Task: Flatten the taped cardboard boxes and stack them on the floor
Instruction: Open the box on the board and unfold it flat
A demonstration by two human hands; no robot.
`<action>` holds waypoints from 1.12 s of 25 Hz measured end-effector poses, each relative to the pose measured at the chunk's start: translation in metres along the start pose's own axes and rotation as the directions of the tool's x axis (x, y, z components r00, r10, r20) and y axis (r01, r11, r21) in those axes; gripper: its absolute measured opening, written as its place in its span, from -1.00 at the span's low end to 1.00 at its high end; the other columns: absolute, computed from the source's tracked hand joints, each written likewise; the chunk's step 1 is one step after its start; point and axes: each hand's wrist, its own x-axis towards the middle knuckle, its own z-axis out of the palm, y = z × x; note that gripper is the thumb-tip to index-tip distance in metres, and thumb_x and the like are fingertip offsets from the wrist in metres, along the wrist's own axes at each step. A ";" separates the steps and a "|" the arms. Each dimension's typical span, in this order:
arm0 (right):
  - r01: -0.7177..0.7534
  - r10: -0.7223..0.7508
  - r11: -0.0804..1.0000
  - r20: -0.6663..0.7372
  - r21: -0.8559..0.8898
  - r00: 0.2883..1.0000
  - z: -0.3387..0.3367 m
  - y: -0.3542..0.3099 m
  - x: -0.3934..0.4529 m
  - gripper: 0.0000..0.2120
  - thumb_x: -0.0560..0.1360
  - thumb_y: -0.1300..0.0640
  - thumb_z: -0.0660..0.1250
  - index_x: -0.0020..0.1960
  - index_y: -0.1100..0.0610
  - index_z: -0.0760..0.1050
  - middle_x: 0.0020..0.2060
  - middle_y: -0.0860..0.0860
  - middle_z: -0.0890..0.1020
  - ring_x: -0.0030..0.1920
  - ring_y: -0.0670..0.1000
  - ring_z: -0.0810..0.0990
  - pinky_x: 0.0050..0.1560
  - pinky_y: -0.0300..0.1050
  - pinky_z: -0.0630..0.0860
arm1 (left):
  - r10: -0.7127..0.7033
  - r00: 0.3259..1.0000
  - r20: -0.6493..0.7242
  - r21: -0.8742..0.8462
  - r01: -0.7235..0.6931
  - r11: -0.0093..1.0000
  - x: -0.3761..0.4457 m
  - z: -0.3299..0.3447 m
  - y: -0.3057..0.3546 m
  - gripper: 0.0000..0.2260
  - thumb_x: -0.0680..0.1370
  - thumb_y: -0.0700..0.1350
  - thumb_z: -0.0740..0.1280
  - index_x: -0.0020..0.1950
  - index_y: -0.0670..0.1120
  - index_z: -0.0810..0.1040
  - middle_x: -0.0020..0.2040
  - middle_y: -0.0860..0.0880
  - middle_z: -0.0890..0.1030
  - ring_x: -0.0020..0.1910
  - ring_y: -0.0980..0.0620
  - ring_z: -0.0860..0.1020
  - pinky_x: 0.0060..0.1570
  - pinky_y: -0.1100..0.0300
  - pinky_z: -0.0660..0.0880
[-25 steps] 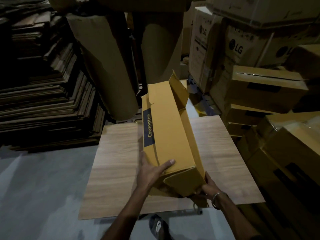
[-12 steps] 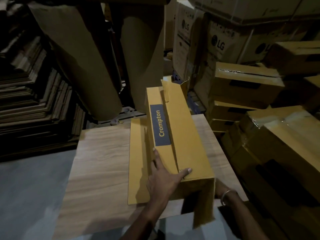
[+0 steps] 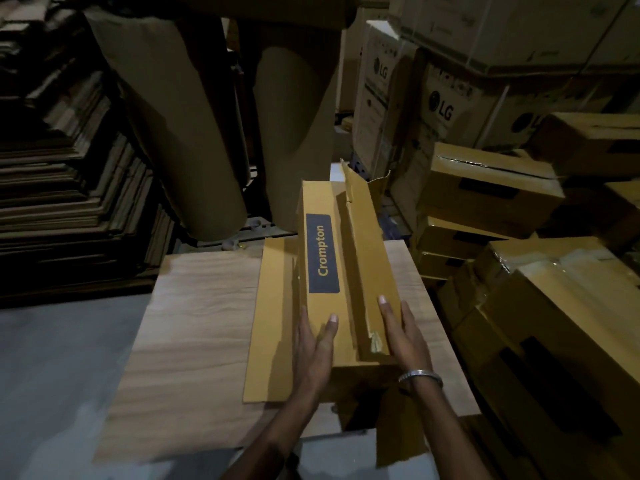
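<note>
Since half a second ago, the right hand [image 3: 403,332] has come up from under the near end of the Crompton box [image 3: 341,271] and is now lying on its right panel; the box has also opened further, its side wall leaning outward.

The box is resting lengthwise on the wooden tabletop [image 3: 194,327], with one long flap [image 3: 273,317] already lying flat to its left. The left hand [image 3: 313,344] is pressing on the labelled top panel, fingers [image 3: 330,327] straight and spread, not curled round anything. The right hand is likewise flat, its fingers extended along the raised, torn-edged side panel [image 3: 363,258]. Judged purpose: both palms are bearing down from the near end so the tube collapses along its creases, the tabletop serving as a firm backing.

The far-end flaps are standing up ragged, apparently already freed of tape. The near end is overhanging the tabletop edge slightly, which could let the box tip while pressed.

More taped yellow boxes [image 3: 485,188] are waiting to the right; flattened cardboard stacks [image 3: 69,188] are lying to the left, near the grey floor [image 3: 55,375]. Flattening is judged to be in hand, stacking not yet done.
</note>
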 end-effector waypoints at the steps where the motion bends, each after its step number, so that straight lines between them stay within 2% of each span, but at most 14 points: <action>1: -0.010 0.009 1.000 0.023 0.017 1.000 -0.003 -0.002 0.002 0.08 0.21 -0.79 0.05 0.62 -0.32 0.07 0.52 0.03 0.42 0.39 0.24 0.48 0.38 0.31 0.42 | 0.005 1.000 0.011 -0.002 -0.005 1.000 -0.004 0.001 0.001 -0.13 0.54 0.36 0.37 0.71 0.15 0.01 0.69 0.06 0.15 0.63 -0.03 0.20 0.53 -0.06 0.23; 3: -0.053 0.046 0.994 0.069 0.099 0.997 -0.010 -0.009 0.012 0.09 0.20 -0.77 0.14 0.62 -0.33 0.09 0.51 0.04 0.44 0.36 0.24 0.50 0.35 0.28 0.46 | 0.048 0.999 0.024 0.008 -0.049 0.999 -0.009 0.004 0.003 -0.14 0.60 0.17 0.43 0.72 0.10 -0.05 0.70 0.05 0.10 0.64 -0.02 0.16 0.53 0.01 0.18; 7: -0.093 0.063 0.974 0.145 0.207 0.987 -0.018 -0.012 0.020 0.05 0.22 -0.70 0.29 0.61 -0.29 0.19 0.45 0.07 0.50 0.30 0.19 0.54 0.32 0.25 0.49 | 0.125 0.992 0.016 0.137 -0.125 0.983 -0.020 0.012 0.014 0.02 0.44 0.41 0.32 0.71 0.09 -0.16 0.72 0.10 -0.07 0.68 0.06 0.00 0.63 -0.12 0.05; 9: -0.088 0.045 0.968 0.180 0.236 0.983 -0.020 -0.018 0.018 -0.07 0.34 -0.61 0.29 0.61 -0.22 0.25 0.46 0.06 0.49 0.26 0.13 0.52 0.23 0.15 0.46 | 0.145 0.989 0.004 0.222 -0.142 0.965 -0.023 0.015 0.017 0.11 0.35 0.56 0.19 0.71 0.09 -0.21 0.72 0.10 -0.14 0.68 0.07 -0.05 0.63 -0.14 0.03; 11: -0.109 0.054 0.956 0.200 0.273 0.978 -0.020 -0.021 0.019 -0.24 0.47 -0.49 0.25 0.57 -0.16 0.33 0.40 0.04 0.52 0.11 0.03 0.52 0.16 0.08 0.39 | 0.169 0.986 -0.001 0.325 -0.159 0.932 -0.024 0.017 0.018 0.17 0.28 0.67 0.08 0.70 0.11 -0.27 0.71 0.12 -0.21 0.68 0.07 -0.10 0.62 -0.17 0.01; 13: -0.192 0.107 0.910 0.239 0.369 0.965 -0.015 -0.013 0.023 -0.37 0.48 -0.47 0.25 0.45 -0.19 0.35 0.21 -0.04 0.57 -0.01 -0.04 0.49 0.18 0.07 0.36 | 0.208 0.978 0.016 0.432 -0.195 0.881 -0.024 0.020 0.019 0.11 0.35 0.67 0.06 0.69 0.13 -0.30 0.69 0.16 -0.28 0.67 0.11 -0.19 0.61 -0.18 -0.05; 15: -0.267 0.127 0.847 0.312 0.460 0.941 -0.004 0.009 0.027 -0.21 0.33 -0.54 0.33 0.44 -0.19 0.36 0.23 -0.01 0.57 0.12 0.04 0.55 0.24 0.14 0.45 | 0.267 0.963 0.043 0.559 -0.245 0.792 -0.022 0.024 0.020 -0.02 0.48 0.58 0.08 0.69 0.14 -0.30 0.65 0.21 -0.33 0.64 0.17 -0.26 0.59 -0.12 -0.12; 16: -0.323 0.161 0.810 0.345 0.490 0.925 0.002 0.021 0.028 -0.15 0.30 -0.55 0.35 0.48 -0.15 0.41 0.32 0.03 0.57 0.24 0.11 0.56 0.29 0.19 0.48 | 0.293 0.954 0.058 0.599 -0.268 0.755 -0.020 0.027 0.019 -0.09 0.53 0.53 0.08 0.69 0.15 -0.26 0.65 0.23 -0.30 0.64 0.19 -0.25 0.59 -0.10 -0.11; 17: -0.365 0.177 0.769 0.374 0.524 0.910 0.008 0.035 0.034 -0.18 0.38 -0.53 0.33 0.50 -0.09 0.44 0.36 0.06 0.59 0.33 0.17 0.55 0.34 0.27 0.48 | 0.321 0.944 0.077 0.618 -0.298 0.728 -0.014 0.029 0.015 -0.16 0.58 0.48 0.07 0.71 0.16 -0.19 0.67 0.25 -0.21 0.65 0.18 -0.18 0.59 -0.09 -0.07; 19: -0.364 0.189 0.719 0.338 0.592 0.922 0.012 0.059 0.050 -0.35 0.59 -0.36 0.24 0.49 0.04 0.48 0.33 0.15 0.63 0.34 0.26 0.58 0.36 0.33 0.48 | 0.405 0.908 0.109 0.636 -0.377 0.674 -0.003 0.032 0.003 -0.34 0.65 0.37 0.08 0.70 0.17 0.05 0.68 0.24 0.07 0.64 0.14 0.05 0.58 -0.10 0.12; 21: -0.370 0.205 0.690 0.322 0.622 0.924 0.003 0.070 0.059 -0.34 0.58 -0.32 0.30 0.49 0.12 0.48 0.36 0.24 0.59 0.35 0.29 0.57 0.37 0.34 0.47 | 0.460 0.873 0.165 0.670 -0.441 0.597 0.004 0.033 -0.012 -0.40 0.67 0.35 0.07 0.66 0.13 0.23 0.64 0.19 0.24 0.58 0.10 0.21 0.50 -0.08 0.28; 23: -0.419 0.218 0.660 0.374 0.624 0.901 -0.008 0.072 0.065 -0.27 0.52 -0.41 0.33 0.44 0.11 0.54 0.32 0.25 0.61 0.36 0.30 0.56 0.39 0.33 0.44 | 0.457 0.853 0.253 0.711 -0.484 0.510 0.004 0.041 -0.024 -0.36 0.67 0.40 -0.01 0.66 0.10 0.23 0.65 0.13 0.23 0.58 0.06 0.21 0.46 -0.04 0.29; 25: -0.416 0.262 0.677 0.330 0.607 0.907 -0.020 0.078 0.072 -0.29 0.51 -0.49 0.22 0.37 0.03 0.59 0.24 0.19 0.68 0.31 0.26 0.58 0.36 0.28 0.46 | 0.421 0.837 0.350 0.719 -0.528 0.452 0.000 0.055 -0.036 -0.34 0.67 0.38 -0.02 0.68 0.06 0.20 0.68 0.08 0.19 0.61 0.01 0.18 0.46 -0.07 0.26; 28: -0.389 0.265 0.761 0.300 0.519 0.917 -0.027 0.086 0.074 -0.18 0.39 -0.60 0.22 0.45 -0.10 0.53 0.40 0.02 0.57 0.42 0.15 0.48 0.48 0.29 0.31 | 0.317 0.836 0.448 0.751 -0.544 0.373 -0.007 0.076 -0.053 -0.32 0.63 0.30 0.10 0.66 -0.04 0.24 0.68 -0.04 0.21 0.64 -0.11 0.21 0.47 -0.18 0.27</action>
